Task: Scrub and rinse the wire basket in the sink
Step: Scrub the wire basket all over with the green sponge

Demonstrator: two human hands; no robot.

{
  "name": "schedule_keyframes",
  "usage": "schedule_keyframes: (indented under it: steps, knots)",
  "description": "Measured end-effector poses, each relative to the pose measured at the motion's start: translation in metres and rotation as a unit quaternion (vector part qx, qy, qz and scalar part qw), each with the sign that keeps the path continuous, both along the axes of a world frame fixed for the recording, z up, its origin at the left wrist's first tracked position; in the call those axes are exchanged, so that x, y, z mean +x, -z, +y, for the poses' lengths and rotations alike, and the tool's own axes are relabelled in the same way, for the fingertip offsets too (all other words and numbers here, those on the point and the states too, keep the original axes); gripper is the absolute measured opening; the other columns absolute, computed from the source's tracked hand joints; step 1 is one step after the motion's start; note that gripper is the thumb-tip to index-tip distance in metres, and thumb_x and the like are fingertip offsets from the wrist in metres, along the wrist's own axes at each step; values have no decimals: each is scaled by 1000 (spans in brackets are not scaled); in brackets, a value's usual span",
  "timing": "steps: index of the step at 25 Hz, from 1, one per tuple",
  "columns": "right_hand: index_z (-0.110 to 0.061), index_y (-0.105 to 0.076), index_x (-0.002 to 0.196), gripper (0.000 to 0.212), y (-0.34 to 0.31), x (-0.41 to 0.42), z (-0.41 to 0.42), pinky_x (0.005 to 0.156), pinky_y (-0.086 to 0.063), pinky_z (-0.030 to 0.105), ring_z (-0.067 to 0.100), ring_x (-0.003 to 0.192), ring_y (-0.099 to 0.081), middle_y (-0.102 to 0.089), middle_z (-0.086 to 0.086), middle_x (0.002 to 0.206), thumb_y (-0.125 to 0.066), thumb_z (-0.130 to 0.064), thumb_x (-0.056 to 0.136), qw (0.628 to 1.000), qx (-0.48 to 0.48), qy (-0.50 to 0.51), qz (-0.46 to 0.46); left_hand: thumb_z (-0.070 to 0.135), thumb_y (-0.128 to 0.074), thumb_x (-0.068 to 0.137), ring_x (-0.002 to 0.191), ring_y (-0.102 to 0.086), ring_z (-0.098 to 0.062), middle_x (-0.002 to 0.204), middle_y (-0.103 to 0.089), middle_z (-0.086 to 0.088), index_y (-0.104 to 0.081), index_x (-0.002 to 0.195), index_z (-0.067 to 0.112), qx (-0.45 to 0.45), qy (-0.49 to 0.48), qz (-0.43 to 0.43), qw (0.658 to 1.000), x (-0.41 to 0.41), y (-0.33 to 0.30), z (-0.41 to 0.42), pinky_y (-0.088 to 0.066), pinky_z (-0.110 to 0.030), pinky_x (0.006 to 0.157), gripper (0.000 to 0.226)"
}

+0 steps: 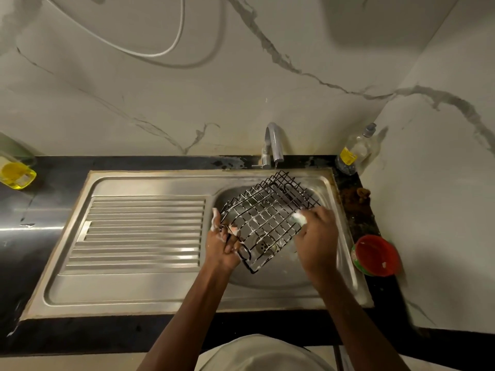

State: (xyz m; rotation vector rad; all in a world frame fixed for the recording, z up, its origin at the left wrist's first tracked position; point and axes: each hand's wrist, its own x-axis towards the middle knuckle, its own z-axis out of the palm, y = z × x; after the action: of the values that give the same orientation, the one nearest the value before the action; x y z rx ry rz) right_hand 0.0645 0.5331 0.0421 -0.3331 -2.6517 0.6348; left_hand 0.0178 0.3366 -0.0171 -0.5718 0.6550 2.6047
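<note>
From the head view, both forearms reach forward from the bottom edge toward the round bowl of the sink (325, 183). The wire basket (267, 218) is held tilted over that bowl, above the drain, its dark grid streaked with white foam. The left hand (223, 245) is at the basket's lower left corner, soapy fingers curled round the wire rim, forefinger raised. The right hand (317, 236) is at the basket's right edge, knuckles up, fingers bent round a small foamy white scrubber (299, 217) pressed to the wires; it may be a sponge, but foam hides it. The faucet (273, 143) arches just behind the basket. On the dark desk (53, 167) stand a red tub (376, 254), right of the sink, a clear bottle (356, 151) and a yellow bottle (17, 175).
</note>
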Motion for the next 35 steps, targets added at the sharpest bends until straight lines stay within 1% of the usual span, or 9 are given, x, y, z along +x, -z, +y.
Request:
schedule_keyframes:
  steps: [5, 11, 15, 18, 21, 23, 25, 30, 35]
  knots:
    - [-3, -74, 103, 32, -9, 53, -51, 73, -52, 31, 26, 94, -57, -64, 13, 104, -51, 2, 81, 980, 19, -190, 53, 53, -50, 104, 21, -25, -6, 41, -39, 4, -41, 52, 19, -38, -16, -9, 999, -6, 2, -5, -25, -17, 24, 63]
    - [0, -72, 110, 35, -12, -21, 23, 72, -61, 38, 32, 101, -61, -63, 18, 110, -72, 8, 76, 998, 48, -11, 28, 50, -57, 104, 23, -27, -5, 47, -45, 4, -50, 63, 20, -5, 2, 27, 1000, -3, -4, -7, -25, -19, 23, 51]
    - [-4, -70, 120, 38, -9, 0, -19, 87, -57, 24, 18, 111, -55, -61, 13, 123, -65, -3, 83, 991, -47, -103, 73, 51, -49, 106, 21, -26, -5, 40, -44, 4, -60, 59, 21, -22, 25, 49, 998, -4, -14, -4, -20, -18, 25, 56]
    - [-7, -74, 105, 21, -14, 1, -23, 77, -58, 29, 14, 94, -63, -66, 4, 106, -72, -9, 84, 974, -152, -132, 105, 50, -57, 104, 23, -27, -4, 44, -47, 3, -60, 66, 21, -7, 11, 56, 998, -5, -5, -12, -28, -19, 25, 48]
    - [-20, -67, 119, 49, -15, -24, 1, 73, -58, 27, 9, 91, -63, -62, 1, 113, -82, -4, 75, 971, -240, -12, 17, 47, -52, 106, 21, -27, -4, 41, -43, 4, -57, 61, 19, -3, 21, 58, 998, 1, 0, -16, -30, -19, 25, 53]
    - [-28, -67, 118, 50, -10, -27, 2, 79, -61, 33, 11, 95, -65, -64, 3, 118, -82, -7, 75, 967, -247, -1, -66, 45, -45, 109, 20, -27, -3, 37, -41, 5, -55, 56, 18, -23, 23, 43, 999, 5, -4, -15, -30, -17, 25, 61]
    - [-20, -70, 116, 43, -1, -15, -14, 84, -61, 34, 14, 96, -66, -69, 4, 116, -81, -6, 77, 973, -214, -33, -85, 44, -46, 106, 20, -26, -3, 37, -40, 5, -58, 54, 16, -54, 25, 32, 998, 5, -6, -21, -27, -15, 26, 61]
    - [-18, -72, 116, 38, -8, -27, -6, 74, -60, 25, 12, 90, -67, -72, 2, 111, -73, 0, 82, 991, -126, -30, -11, 39, -51, 106, 21, -25, -3, 38, -38, 6, -60, 72, 19, -60, 60, 33, 996, 2, 9, -41, -27, -14, 24, 41]
    - [-11, -69, 120, 37, 0, -52, -6, 73, -61, 22, 15, 96, -69, -69, 9, 117, -73, -4, 84, 957, -274, 77, 53, 41, -57, 106, 23, -29, -5, 39, -39, 3, -46, 57, 19, -38, 98, 21, 994, 5, 26, -37, -23, -14, 24, 55]
